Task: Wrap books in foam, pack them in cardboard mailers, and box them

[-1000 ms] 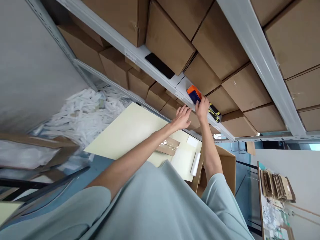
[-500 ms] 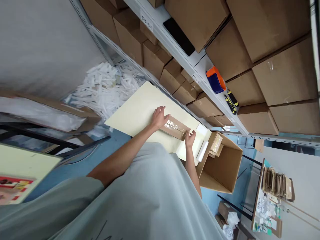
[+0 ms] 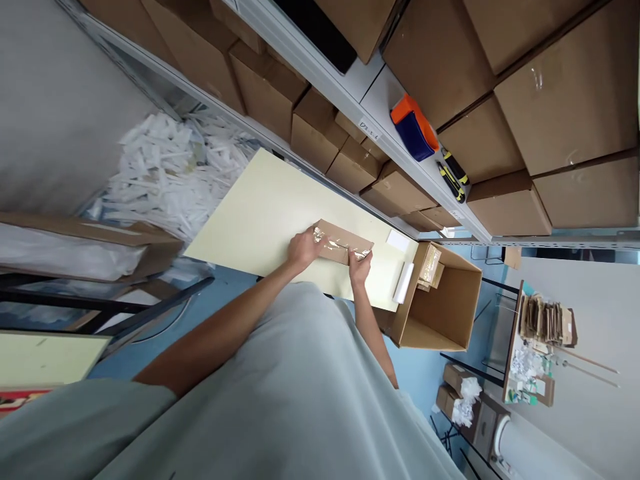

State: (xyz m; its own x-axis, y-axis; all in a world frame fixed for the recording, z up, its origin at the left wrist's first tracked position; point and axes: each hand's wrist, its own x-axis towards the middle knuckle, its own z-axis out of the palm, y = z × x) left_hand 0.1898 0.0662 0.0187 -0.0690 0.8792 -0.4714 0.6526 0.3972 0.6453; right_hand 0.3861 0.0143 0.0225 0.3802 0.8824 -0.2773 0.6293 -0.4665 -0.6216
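A flat, narrow brown cardboard box (image 3: 336, 244) with shiny clear tape along it is held over the cream tabletop (image 3: 265, 207). My left hand (image 3: 303, 249) grips its left end, fingers closed on the edge. At the lower right side, my right hand (image 3: 359, 268) has its thumb and fingers on the box. A white roll (image 3: 403, 283) and a white paper (image 3: 398, 240) lie on the tabletop to the right of the box.
An open carton (image 3: 443, 313) with small taped boxes inside stands at the table's right end. Shelves of brown boxes (image 3: 405, 190) run along the far side, holding an orange-blue tape dispenser (image 3: 415, 128) and yellow-black cutters (image 3: 453, 177). White paper strips (image 3: 160, 167) are piled at left.
The camera view has shifted. Both hands have closed on the box, which is turned and tipped slightly. My right hand has moved from its right end to its near side.
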